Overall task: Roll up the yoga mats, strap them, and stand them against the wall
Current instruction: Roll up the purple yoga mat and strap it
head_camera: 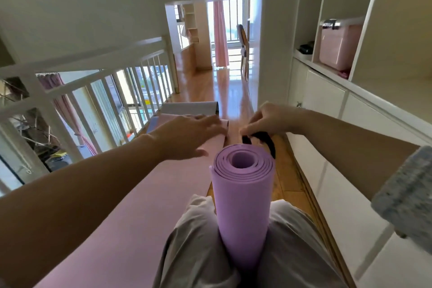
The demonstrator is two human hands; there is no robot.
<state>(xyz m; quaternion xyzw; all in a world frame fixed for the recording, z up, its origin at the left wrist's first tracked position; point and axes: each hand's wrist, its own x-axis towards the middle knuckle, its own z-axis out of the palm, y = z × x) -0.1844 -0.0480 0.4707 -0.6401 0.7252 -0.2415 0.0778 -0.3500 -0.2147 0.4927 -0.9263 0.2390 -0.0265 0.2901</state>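
Observation:
A rolled purple yoga mat (243, 199) stands upright between my knees, its spiral end facing the camera. My right hand (268, 119) hovers beyond its top and pinches a black strap (264, 139) that hangs behind the roll. My left hand (191, 135) is stretched out with straight fingers over a pink mat (131, 213) lying flat on the floor to the left. Farther along lies a grey mat (189, 108), its far end curled up.
A white railing (93, 77) runs along the left, with a drop behind it. White cabinets and open shelves (350, 105) line the right wall, one holding a pink case (339, 47). Wooden floor (224, 91) leads on to a bright room with a chair.

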